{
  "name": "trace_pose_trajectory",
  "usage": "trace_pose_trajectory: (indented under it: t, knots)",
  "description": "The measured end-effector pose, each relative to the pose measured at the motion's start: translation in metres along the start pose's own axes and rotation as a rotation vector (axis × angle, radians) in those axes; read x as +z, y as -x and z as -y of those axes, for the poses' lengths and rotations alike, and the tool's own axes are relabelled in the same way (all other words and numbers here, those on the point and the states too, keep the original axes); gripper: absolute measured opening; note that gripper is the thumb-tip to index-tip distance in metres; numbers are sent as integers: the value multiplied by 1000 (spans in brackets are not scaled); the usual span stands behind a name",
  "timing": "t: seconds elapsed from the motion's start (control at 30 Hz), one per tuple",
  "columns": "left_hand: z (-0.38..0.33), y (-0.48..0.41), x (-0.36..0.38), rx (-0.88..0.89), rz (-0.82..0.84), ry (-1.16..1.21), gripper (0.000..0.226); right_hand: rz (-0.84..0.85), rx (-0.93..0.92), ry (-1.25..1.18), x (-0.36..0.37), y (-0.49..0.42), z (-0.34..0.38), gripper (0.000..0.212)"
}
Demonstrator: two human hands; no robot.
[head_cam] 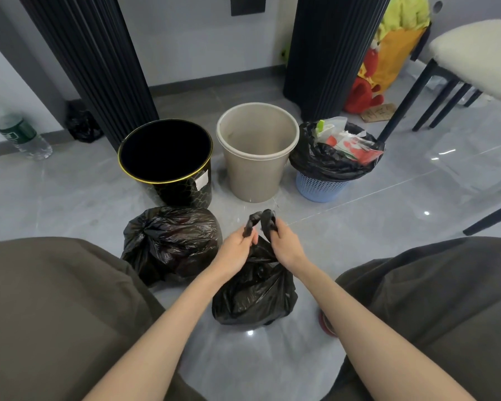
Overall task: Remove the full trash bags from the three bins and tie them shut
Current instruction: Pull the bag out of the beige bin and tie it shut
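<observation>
Left hand [237,244] and right hand [284,241] each pinch a twisted ear of the second trash bag [252,293]. Film thin, slippery, looks light; grip low on ears when knotting.

One head-worn wide-angle camera looks forward and steeply down at the floor [70,198] from close above.

Three bins [165,172] [256,169] [320,189], four black bags [171,244] [255,293] [330,162] [83,121], two hands [237,247] [287,244], one plastic bottle [22,134].

Loose olive-brown trousers [55,299] fill the near left and right; the arms [162,328] are bare back from left hand [235,250] and right hand [287,244].
</observation>
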State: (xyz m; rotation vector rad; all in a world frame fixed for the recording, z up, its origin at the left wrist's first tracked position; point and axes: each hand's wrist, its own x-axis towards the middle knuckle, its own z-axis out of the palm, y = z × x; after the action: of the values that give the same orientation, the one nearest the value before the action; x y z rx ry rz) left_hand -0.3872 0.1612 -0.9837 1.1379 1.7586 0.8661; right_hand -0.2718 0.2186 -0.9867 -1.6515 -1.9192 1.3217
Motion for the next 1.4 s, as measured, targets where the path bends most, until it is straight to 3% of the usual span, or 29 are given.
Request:
trace_pose_trajectory:
  t: [0.07,0.17,0.3,0.43,0.63,0.73,0.83,0.93,1.0,1.1,1.4]
  knots:
    - [-5,0,-1,-40,1,-37,30,78,118,-132,-3,-4,5,10]
    - [-8,-4,-4,-201,-6,145,27,162,228,-367,-11,-7,6,13]
    - [-4,-6,-11,-191,-67,352,34,197,174,-291,-14,-6,2,11]
    - [-4,-2,-19,-138,-130,401,33,112,44,-313,-15,-4,0,29]
    - [9,-10,-33,-177,-262,520,41,-9,161,-629,-24,-5,-7,25]
    - [12,-11,-39,-187,-263,469,42,152,64,-375,-30,2,1,25]
    - [9,-9,-41,-152,-267,419,37,314,-127,243,-30,9,3,13]
    - [10,-8,-41,-135,-262,378,36,321,-219,570,-21,14,-3,44]
    - [10,-7,-40,-149,-246,379,36,236,-275,573,-13,17,-4,54]
    - [9,-5,-41,-153,-206,431,37,126,-259,385,-4,16,0,53]
    - [2,-1,-44,-160,-46,584,32,168,-198,244,19,15,6,28]
